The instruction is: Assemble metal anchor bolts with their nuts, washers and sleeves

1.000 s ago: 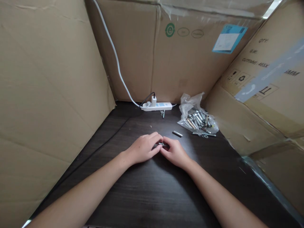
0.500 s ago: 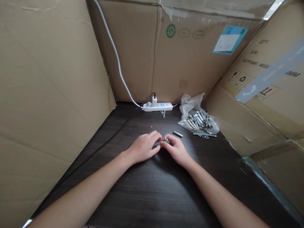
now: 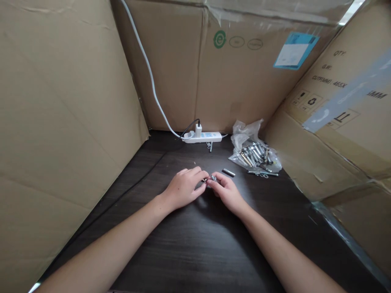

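Observation:
Above the dark table (image 3: 183,244), my left hand (image 3: 186,187) and my right hand (image 3: 226,191) meet at the fingertips. My right hand pinches a small silver metal part (image 3: 213,178), whose rounded end shows between thumb and forefinger. The fingers of my left hand are pinched at the near side of that part, on a small shiny piece (image 3: 205,180) mostly hidden by the fingertips. A dark metal tube (image 3: 229,173) lies on the table just beyond my right hand.
A clear plastic bag (image 3: 244,136) of metal bolts (image 3: 255,154) lies back right, with a rod and washers (image 3: 263,174) before it. A white power strip (image 3: 210,137) and black cable (image 3: 134,186) are behind and left. Cardboard walls (image 3: 171,81) enclose the table.
My left fingertips have shifted slightly, and a small shiny piece now shows between them. My right hand keeps its pinch on the silver part, nearly in place.

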Tool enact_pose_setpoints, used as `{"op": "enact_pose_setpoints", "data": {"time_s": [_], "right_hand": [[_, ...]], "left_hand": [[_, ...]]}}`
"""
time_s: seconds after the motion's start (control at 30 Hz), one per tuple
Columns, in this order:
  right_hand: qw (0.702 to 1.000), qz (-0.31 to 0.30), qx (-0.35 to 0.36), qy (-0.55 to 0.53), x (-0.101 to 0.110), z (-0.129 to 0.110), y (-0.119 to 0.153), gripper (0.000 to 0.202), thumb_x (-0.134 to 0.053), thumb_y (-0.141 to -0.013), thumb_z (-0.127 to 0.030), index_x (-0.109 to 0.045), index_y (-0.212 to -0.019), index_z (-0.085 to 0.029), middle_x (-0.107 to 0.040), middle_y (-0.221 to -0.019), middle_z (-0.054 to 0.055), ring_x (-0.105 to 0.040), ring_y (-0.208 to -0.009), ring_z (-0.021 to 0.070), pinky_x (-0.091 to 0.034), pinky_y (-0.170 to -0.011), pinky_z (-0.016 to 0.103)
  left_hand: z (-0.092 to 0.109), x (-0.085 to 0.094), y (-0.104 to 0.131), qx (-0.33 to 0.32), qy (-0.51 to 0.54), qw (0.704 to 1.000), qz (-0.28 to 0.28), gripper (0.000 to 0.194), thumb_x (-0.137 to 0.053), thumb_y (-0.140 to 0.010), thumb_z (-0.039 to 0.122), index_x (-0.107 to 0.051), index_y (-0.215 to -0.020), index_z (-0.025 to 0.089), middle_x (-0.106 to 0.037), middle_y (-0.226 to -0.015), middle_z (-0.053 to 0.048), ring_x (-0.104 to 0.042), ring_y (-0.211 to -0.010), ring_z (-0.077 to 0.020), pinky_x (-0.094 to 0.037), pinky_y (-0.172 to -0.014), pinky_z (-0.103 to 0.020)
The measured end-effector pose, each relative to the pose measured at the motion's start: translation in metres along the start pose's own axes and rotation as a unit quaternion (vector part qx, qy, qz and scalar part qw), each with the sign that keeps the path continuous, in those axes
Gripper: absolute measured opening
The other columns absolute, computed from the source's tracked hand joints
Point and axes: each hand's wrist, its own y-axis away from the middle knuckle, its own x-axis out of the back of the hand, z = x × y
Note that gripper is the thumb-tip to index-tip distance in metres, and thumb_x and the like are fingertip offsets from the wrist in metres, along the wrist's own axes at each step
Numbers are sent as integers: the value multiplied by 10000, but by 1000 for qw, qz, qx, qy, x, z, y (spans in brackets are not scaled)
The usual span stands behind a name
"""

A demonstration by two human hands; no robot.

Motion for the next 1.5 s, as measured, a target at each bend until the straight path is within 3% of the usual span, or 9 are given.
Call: {"op": "enact_pose_setpoints", "data": {"time_s": [0.2,0.43,0.6,0.87,1.13,1.33,1.5], "right_hand": [[1000,-7,6,10,1,1,1,171,-548,-814,-350,-529,-762,-188,-410,-614,-43,-348,-544,97,-285,-508,230],[999,-27,20,11,0,-2,3,129,-502,-819,-302,-560,-825,-186,-420,-622,-33,-365,-568,107,-295,-514,226],[999,-33,22,11,-1,-3,4,177,-465,-844,-339,-517,-766,-189,-400,-614,-33,-360,-564,108,-287,-502,230],[999,-19,13,-25,-1,-3,2,182,-479,-845,-361,-542,-822,-192,-394,-605,-43,-345,-540,105,-273,-495,236],[1000,29,2,-8,3,-6,0,180,-463,-820,-343,-554,-820,-188,-376,-552,-51,-327,-506,109,-256,-485,244],[995,63,42,71,9,1,-4,131,-438,-806,-271,-532,-765,-190,-426,-591,-35,-382,-561,119,-306,-540,244],[979,29,77,186,8,2,-3,131,-453,-816,-249,-550,-747,-194,-523,-649,-21,-458,-639,135,-344,-604,245]], "left_hand": [[-1,1,0,10,33,999,37,157,-438,-913,273,-530,-1024,211,-605,-980,-6,-574,-808,-138,-415,-721,-277],[-1,0,1,-9,69,997,13,179,-426,-926,276,-531,-1061,224,-589,-970,-8,-566,-830,-140,-434,-761,-274],[-1,-1,1,-5,83,997,-9,204,-421,-929,271,-541,-1093,248,-580,-993,-6,-573,-874,-143,-444,-783,-275],[2,1,1,-1,86,996,-8,233,-437,-915,257,-522,-1132,253,-568,-1001,-10,-573,-873,-146,-452,-778,-272],[-9,-8,0,55,62,997,-3,234,-455,-877,194,-522,-1100,215,-564,-1028,-32,-562,-912,-171,-457,-813,-304],[-17,-18,-1,49,52,997,-34,218,-478,-886,253,-564,-1086,231,-567,-1000,-28,-518,-947,-185,-431,-865,-338],[-16,-26,-5,54,27,998,-36,194,-518,-873,282,-575,-1047,221,-564,-967,-30,-512,-919,-188,-421,-839,-344]]}}
